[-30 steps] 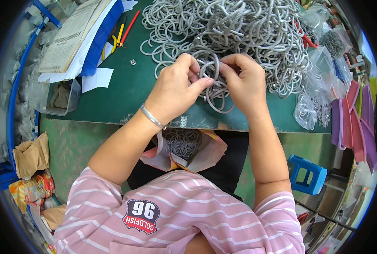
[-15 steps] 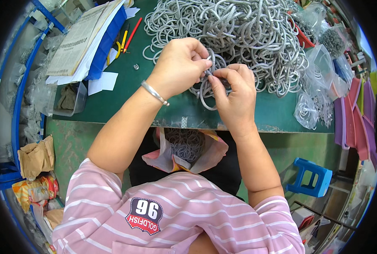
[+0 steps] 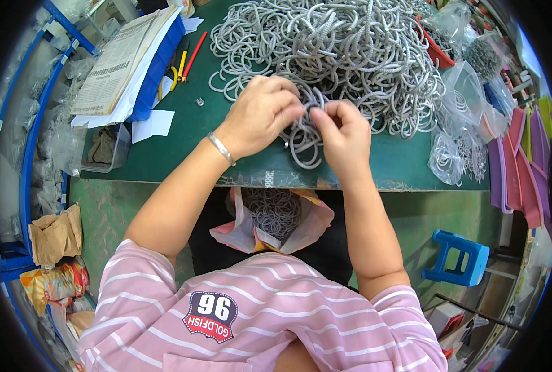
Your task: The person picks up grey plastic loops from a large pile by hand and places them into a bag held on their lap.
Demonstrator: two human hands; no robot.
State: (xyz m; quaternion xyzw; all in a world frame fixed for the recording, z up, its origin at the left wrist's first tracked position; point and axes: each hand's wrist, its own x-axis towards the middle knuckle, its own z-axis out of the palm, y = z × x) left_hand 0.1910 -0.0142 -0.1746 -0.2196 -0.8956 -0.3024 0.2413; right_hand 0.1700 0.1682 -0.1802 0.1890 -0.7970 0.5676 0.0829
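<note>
A large heap of silver-grey cord-like rings [image 3: 350, 49] covers the far middle of the green table. At its near edge my right hand [image 3: 345, 139] pinches a grey ring between thumb and bent forefinger. My left hand [image 3: 256, 115], with a silver bangle at the wrist, is just left of it. Its fingers are curled and smeared by motion, so I cannot make out whether they grip anything. Between and below the hands a few loose grey rings [image 3: 305, 162] hang or lie together. An open bag [image 3: 229, 232] at my lap holds many thinner grey rings.
Left on the table are newspapers [image 3: 118, 65] on a blue bin, a red stick-like tool [image 3: 195, 57], yellow-handled tool [image 3: 182, 65], small metal piece [image 3: 200, 101] and plastic tub [image 3: 116, 162]. Clear bags [image 3: 446, 162] lie right. A blue stool [image 3: 457, 259] stands on the floor.
My left hand's fingers have come away from the pinch and drawn slightly left and down. My right hand has shifted a little lower, and the hanging rings sit slightly lower.
</note>
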